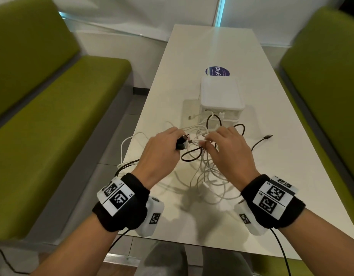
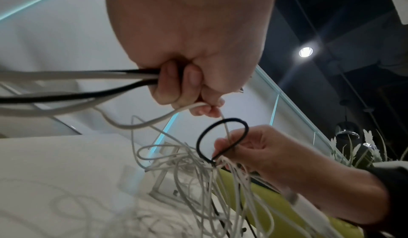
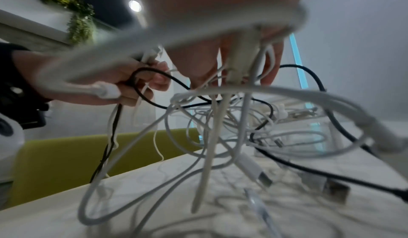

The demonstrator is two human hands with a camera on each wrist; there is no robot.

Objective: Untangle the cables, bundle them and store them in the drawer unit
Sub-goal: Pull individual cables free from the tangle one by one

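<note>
A tangle of white cables [image 1: 209,172] and a black cable [image 1: 192,155] hangs from both hands above the white table [image 1: 271,176]. My left hand [image 1: 164,148] grips several cable ends, black and white, in a fist [image 2: 176,83]; plugs stick out near its thumb [image 1: 185,139]. My right hand [image 1: 226,148] pinches a bunch of white strands and a black loop [image 2: 220,137]. The white drawer unit [image 1: 221,94] stands just beyond the hands, with cable ends lying at its front.
A black USB plug [image 1: 268,136] lies on the table to the right. A blue round sticker [image 1: 217,71] sits behind the drawer unit. Green benches [image 1: 52,126] flank the table on both sides. Some cable loops hang over the table's left edge [image 1: 124,154].
</note>
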